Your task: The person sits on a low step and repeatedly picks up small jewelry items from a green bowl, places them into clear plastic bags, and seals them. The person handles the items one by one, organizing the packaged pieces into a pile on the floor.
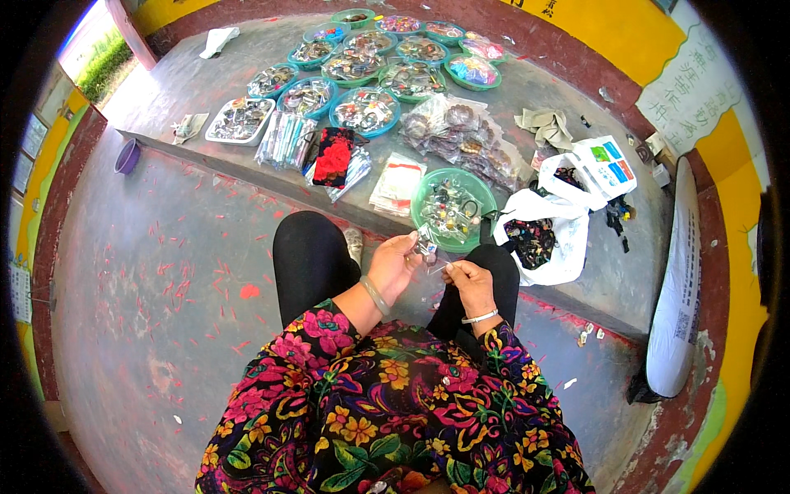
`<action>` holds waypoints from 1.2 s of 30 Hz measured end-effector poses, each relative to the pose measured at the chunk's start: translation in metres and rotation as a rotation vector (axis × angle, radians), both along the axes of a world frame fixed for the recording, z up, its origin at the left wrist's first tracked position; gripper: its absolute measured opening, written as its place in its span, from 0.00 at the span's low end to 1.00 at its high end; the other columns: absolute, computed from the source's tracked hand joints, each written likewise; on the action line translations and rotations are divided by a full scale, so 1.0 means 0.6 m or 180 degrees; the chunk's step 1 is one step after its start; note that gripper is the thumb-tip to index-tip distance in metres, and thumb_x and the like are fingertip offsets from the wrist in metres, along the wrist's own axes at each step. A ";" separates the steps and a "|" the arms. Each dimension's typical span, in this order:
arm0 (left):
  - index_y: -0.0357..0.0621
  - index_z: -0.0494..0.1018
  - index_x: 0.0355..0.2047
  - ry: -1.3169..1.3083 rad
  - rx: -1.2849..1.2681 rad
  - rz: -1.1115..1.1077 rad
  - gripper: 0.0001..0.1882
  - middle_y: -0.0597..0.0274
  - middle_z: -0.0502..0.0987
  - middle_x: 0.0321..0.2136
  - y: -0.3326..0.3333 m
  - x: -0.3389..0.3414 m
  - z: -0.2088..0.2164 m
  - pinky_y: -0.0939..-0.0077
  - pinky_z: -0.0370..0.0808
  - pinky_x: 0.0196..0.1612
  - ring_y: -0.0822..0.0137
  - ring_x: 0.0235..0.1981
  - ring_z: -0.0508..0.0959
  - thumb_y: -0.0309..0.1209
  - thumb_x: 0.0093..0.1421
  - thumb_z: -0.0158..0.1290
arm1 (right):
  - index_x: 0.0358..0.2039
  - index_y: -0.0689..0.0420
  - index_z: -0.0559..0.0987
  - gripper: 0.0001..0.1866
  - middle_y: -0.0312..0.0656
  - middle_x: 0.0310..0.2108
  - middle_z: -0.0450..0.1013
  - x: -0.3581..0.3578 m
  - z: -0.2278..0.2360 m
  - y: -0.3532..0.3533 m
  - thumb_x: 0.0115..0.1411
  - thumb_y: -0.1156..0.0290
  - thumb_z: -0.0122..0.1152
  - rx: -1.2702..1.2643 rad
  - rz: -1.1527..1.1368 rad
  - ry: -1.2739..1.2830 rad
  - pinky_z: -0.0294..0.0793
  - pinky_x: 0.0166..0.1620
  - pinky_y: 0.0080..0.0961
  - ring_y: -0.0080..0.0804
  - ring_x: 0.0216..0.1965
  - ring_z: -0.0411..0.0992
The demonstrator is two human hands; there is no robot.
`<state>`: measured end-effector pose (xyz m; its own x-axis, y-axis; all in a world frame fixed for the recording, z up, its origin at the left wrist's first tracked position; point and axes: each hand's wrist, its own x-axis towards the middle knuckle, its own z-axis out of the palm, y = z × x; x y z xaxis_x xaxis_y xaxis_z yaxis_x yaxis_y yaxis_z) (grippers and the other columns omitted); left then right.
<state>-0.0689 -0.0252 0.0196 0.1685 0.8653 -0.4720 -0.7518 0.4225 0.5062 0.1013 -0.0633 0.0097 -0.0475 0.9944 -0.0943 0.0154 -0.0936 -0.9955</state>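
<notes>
In front of my lap, the left hand (392,268) pinches a small dark item with a white and blue tag (427,248); its exact kind is too small to make out. My right hand (473,288), fingers closed, grips the edge of a small clear plastic bag (438,267) that spans the gap between both hands. Whether the item lies inside the bag, I cannot tell. Just beyond the hands stands a green basin (491,200) full of small clear packets (448,210). To its right, a white plastic bag (568,257) holds dark, speckled small goods (531,243).
Several basins (364,132) of packaged trinkets cover the raised concrete ledge (234,70). Nearer lie a white tray (216,134), flat bag stacks (399,183), a red-and-black cloth (332,158) and brownish packets (465,136). A purple bowl (127,156) stands at left; a long pale board (676,288) leans at right.
</notes>
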 end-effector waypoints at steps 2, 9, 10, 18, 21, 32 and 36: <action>0.38 0.70 0.29 0.0037 0.0045 -0.0088 0.08 0.62 0.74 0.24 0.001 -0.002 -0.004 0.89 0.71 0.21 0.73 0.21 0.74 0.30 0.59 0.47 | 0.26 0.64 0.77 0.09 0.36 0.21 0.73 0.001 -0.006 0.000 0.57 0.71 0.53 -0.0120 0.0023 0.0128 0.67 0.29 0.16 0.19 0.23 0.69; 0.34 0.70 0.36 -0.0317 0.0479 -0.0755 0.10 0.61 0.75 0.26 0.008 -0.013 0.017 0.91 0.71 0.20 0.73 0.22 0.74 0.30 0.59 0.47 | 0.26 0.62 0.76 0.09 0.36 0.21 0.73 0.012 0.007 0.002 0.57 0.69 0.54 -0.0569 -0.0061 0.0311 0.68 0.29 0.16 0.20 0.22 0.70; 0.34 0.70 0.36 -0.0345 0.0453 -0.0779 0.10 0.61 0.75 0.26 0.008 -0.014 0.013 0.91 0.71 0.21 0.73 0.22 0.74 0.30 0.59 0.47 | 0.27 0.60 0.76 0.09 0.35 0.22 0.73 0.020 0.001 0.004 0.56 0.68 0.54 -0.0528 0.0084 0.0367 0.67 0.29 0.15 0.20 0.23 0.70; 0.36 0.70 0.31 -0.0182 -0.0004 -0.0416 0.08 0.60 0.74 0.27 0.008 -0.007 0.012 0.91 0.71 0.20 0.74 0.23 0.74 0.30 0.60 0.46 | 0.29 0.59 0.75 0.09 0.37 0.23 0.73 0.007 0.019 0.000 0.55 0.66 0.58 -0.1262 0.0172 0.0927 0.67 0.27 0.14 0.22 0.24 0.70; 0.37 0.70 0.30 -0.0225 0.0034 -0.0356 0.08 0.60 0.74 0.27 0.012 -0.007 -0.011 0.91 0.71 0.20 0.75 0.22 0.73 0.30 0.59 0.47 | 0.28 0.59 0.76 0.09 0.37 0.23 0.73 -0.002 0.011 -0.003 0.54 0.66 0.58 -0.1321 0.0273 0.0851 0.67 0.27 0.15 0.22 0.23 0.70; 0.36 0.71 0.30 -0.0258 0.0252 -0.0359 0.08 0.58 0.76 0.26 0.012 -0.012 -0.001 0.89 0.69 0.20 0.74 0.20 0.73 0.28 0.59 0.46 | 0.23 0.62 0.78 0.09 0.37 0.17 0.72 0.000 0.014 -0.004 0.51 0.68 0.61 -0.0917 0.0181 0.0491 0.67 0.24 0.16 0.22 0.18 0.69; 0.34 0.71 0.32 -0.0212 0.0293 -0.0422 0.08 0.57 0.76 0.27 0.010 -0.012 0.015 0.88 0.70 0.21 0.71 0.23 0.75 0.28 0.59 0.46 | 0.24 0.62 0.78 0.09 0.37 0.18 0.73 0.007 0.003 -0.001 0.51 0.68 0.61 -0.0910 0.0222 0.0444 0.68 0.24 0.16 0.21 0.20 0.70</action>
<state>-0.0761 -0.0193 0.0286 0.3123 0.8725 -0.3758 -0.7258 0.4744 0.4983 0.1052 -0.0642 0.0117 -0.1469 0.9225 -0.3569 -0.1032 -0.3732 -0.9220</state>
